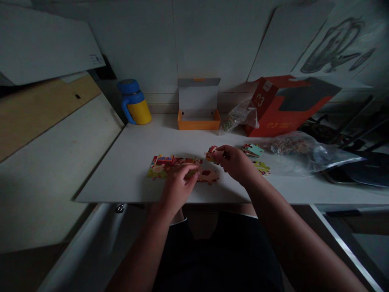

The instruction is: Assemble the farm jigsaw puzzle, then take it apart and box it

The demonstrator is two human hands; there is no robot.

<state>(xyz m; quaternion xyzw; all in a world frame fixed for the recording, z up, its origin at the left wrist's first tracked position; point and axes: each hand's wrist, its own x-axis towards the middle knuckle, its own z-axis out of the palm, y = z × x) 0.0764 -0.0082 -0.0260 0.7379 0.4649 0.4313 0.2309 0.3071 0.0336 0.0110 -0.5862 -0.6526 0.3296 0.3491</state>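
Observation:
A strip of joined jigsaw puzzle pieces (209, 175) lies flat near the front of the white table, coloured red, green and pink. Over its middle rests my left hand (181, 178), fingers spread and holding nothing; it hides part of the picture. My right hand (229, 160) pinches a jigsaw puzzle piece (211, 155), red and yellow-green, just above the strip's right end. To the right of that hand lie a small stack of puzzle pieces (253, 150) with a pale green one on top, and a yellow-green puzzle piece (261, 167), partly behind my wrist.
At the back stand a blue and yellow jug (135, 103), an open orange box (199, 124) and a large red-orange box (282, 113). Clear plastic bags (240, 117) lie on the right, one with loose pieces (291, 146). White boards lean at the left.

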